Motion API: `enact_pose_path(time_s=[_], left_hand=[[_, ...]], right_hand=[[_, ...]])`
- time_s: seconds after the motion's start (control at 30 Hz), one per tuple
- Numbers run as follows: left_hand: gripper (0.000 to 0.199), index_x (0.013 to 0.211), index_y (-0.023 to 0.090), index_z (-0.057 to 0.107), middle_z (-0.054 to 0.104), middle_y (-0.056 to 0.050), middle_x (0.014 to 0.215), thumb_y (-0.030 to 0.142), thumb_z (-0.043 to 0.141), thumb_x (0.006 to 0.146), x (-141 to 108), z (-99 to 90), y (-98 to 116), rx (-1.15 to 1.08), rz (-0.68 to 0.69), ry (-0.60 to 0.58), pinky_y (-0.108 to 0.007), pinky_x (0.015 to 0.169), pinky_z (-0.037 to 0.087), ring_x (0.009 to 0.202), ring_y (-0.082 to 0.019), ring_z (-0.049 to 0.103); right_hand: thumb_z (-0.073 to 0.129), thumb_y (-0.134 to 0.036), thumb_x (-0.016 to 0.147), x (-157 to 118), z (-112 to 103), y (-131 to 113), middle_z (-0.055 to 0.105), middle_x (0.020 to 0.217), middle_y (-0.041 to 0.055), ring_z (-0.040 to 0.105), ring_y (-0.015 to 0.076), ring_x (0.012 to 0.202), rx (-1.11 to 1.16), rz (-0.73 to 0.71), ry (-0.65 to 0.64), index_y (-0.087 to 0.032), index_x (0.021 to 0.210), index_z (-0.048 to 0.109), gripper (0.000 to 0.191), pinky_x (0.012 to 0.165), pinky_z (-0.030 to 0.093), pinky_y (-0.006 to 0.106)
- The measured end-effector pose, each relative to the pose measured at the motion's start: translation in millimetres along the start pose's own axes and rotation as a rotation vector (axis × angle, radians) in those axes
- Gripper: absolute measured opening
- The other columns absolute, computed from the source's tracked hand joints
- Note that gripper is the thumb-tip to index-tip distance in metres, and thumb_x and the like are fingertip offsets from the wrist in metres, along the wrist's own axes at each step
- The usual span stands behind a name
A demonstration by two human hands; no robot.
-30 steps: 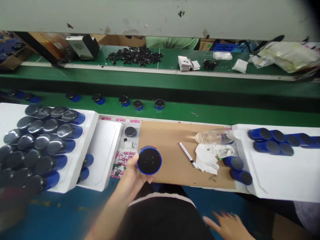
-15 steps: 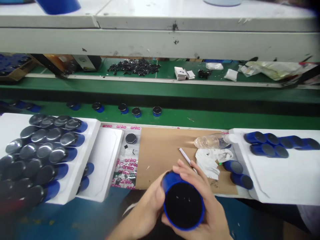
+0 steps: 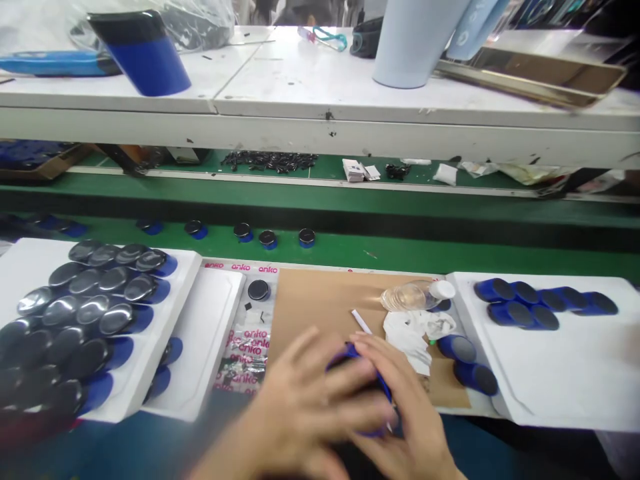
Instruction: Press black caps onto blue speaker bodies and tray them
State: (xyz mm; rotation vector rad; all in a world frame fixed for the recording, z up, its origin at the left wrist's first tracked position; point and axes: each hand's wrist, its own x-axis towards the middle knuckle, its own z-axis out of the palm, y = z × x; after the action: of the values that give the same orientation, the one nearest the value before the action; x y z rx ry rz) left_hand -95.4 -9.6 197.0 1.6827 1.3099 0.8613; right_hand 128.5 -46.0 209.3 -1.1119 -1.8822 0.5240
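Low in the middle, a blue cylinder [image 3: 345, 355] with a black end is gripped by my right hand [image 3: 407, 407], its fingers wrapped round the side. My left hand [image 3: 305, 407], blurred by motion, lies across the cylinder's end with fingers spread, hiding most of it. Just beyond the hands, a white stick [image 3: 361, 321] rests on the brown cardboard [image 3: 310, 307]. A crumpled white cloth [image 3: 407, 340] and a clear bottle with a white cap [image 3: 410, 295] lie to the right.
At left, a white foam tray [image 3: 175, 283] carries many blue cylinders with shiny black tops; another tray [image 3: 200, 333] sits lower beside it. A right-hand foam tray [image 3: 575, 367] holds several cylinders. Small blue-black pieces [image 3: 307, 238] stand on the green belt [image 3: 360, 250] under a white shelf [image 3: 280, 127].
My left hand has left the cylinder's side and moved over its end, fingers spread. My right hand still holds it. The view has tilted up, showing more of the shelf top.
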Motion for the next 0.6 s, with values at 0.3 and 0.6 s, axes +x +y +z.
enact_pose_path(time_s=[0.3, 0.6], left_hand=[[0.067, 0.135, 0.040, 0.063, 0.054, 0.000, 0.155, 0.077, 0.057, 0.080, 13, -2.8, -13, 0.117, 0.042, -0.176, -0.053, 0.123, 0.032, 0.148, -0.037, 0.042], [0.101, 0.139, 0.022, 0.060, 0.066, -0.017, 0.138, 0.080, 0.076, 0.059, 9, 11.6, 34, -0.535, -0.331, -0.441, -0.046, 0.105, 0.053, 0.125, -0.037, 0.065]], right_hand=[[0.065, -0.021, 0.091, -11, -1, 9, 0.059, 0.137, 0.0093, 0.053, 0.0155, 0.134, -0.011, 0.033, -0.064, -0.016, 0.143, 0.044, 0.056, 0.119, 0.036, 0.019], [0.060, -0.041, 0.096, -7, 3, -3, 0.058, 0.146, 0.0096, 0.042, 0.0254, 0.146, 0.018, -0.022, -0.039, -0.018, 0.141, 0.047, 0.053, 0.126, 0.026, 0.040]])
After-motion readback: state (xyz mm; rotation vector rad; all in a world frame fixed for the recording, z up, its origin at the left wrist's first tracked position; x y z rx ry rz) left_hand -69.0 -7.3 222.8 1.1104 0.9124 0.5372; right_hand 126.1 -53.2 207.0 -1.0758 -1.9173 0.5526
